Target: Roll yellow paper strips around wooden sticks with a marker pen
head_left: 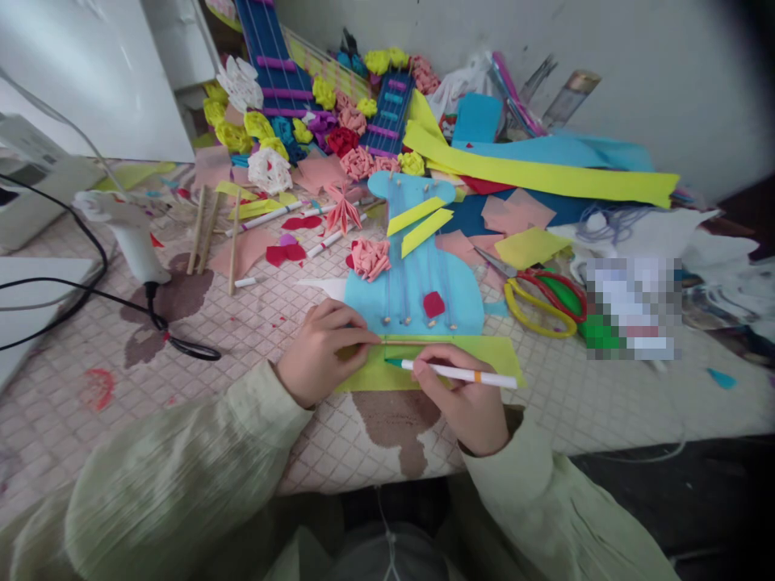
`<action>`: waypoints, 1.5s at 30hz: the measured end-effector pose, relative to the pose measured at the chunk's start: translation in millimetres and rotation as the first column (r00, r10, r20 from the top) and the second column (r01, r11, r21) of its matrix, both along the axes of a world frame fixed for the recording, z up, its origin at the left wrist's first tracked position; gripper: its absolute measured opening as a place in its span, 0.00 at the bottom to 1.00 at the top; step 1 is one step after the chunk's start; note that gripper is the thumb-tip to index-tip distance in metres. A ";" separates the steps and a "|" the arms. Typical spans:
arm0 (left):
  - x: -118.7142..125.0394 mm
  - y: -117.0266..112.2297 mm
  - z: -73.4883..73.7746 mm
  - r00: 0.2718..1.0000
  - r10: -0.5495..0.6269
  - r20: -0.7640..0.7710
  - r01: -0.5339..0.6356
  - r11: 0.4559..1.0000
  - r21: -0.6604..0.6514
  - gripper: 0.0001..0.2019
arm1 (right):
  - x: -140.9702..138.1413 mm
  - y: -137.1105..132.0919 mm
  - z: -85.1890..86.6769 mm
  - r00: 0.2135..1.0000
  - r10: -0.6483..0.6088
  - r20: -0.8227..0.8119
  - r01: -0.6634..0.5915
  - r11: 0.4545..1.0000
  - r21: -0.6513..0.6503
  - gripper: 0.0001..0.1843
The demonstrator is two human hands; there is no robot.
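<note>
My right hand [463, 395] grips a white marker [484, 378] with an orange band, its green tip touching a yellow-green paper strip [496, 363]. Thin green lines show on the paper by the tip. With fingertips closed, my left hand [327, 351] pinches the end of a thin wooden stick [405, 342] laid along the strip. Just beyond lies a light-blue guitar-shaped paper cutout [417, 282] with strings. Two yellow strips [427, 227], a pink paper flower [370, 259] and a red paper piece [433, 304] rest on or against it.
Yellow-and-red-handled scissors [542, 307] lie to the right. At left are a white glue gun [124, 242] with a black cord and several wooden sticks [203, 230]. Paper flowers, a dark-blue paper guitar [387, 113] and a long yellow strip [545, 173] crowd the back.
</note>
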State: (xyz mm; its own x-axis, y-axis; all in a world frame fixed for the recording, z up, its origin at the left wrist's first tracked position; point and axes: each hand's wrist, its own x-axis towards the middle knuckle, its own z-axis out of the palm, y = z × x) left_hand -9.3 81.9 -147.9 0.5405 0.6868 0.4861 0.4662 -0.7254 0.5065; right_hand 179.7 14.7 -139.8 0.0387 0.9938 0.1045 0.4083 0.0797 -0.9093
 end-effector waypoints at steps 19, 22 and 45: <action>-0.9 1.2 -0.8 1.000 -0.010 -0.001 0.010 1.000 0.001 0.08 | 1.6 -3.4 -0.5 1.000 -0.007 0.000 0.007 0.998 0.062 0.04; -0.7 0.9 -0.5 1.000 -0.007 0.000 0.007 1.000 -0.003 0.08 | 0.6 -4.8 -0.4 1.000 -0.002 0.025 0.001 0.998 0.059 0.04; -0.1 1.1 -0.5 1.000 0.003 -0.008 -0.003 1.000 0.007 0.08 | -0.4 -4.1 -0.9 1.000 -0.009 0.018 0.009 1.000 0.000 0.05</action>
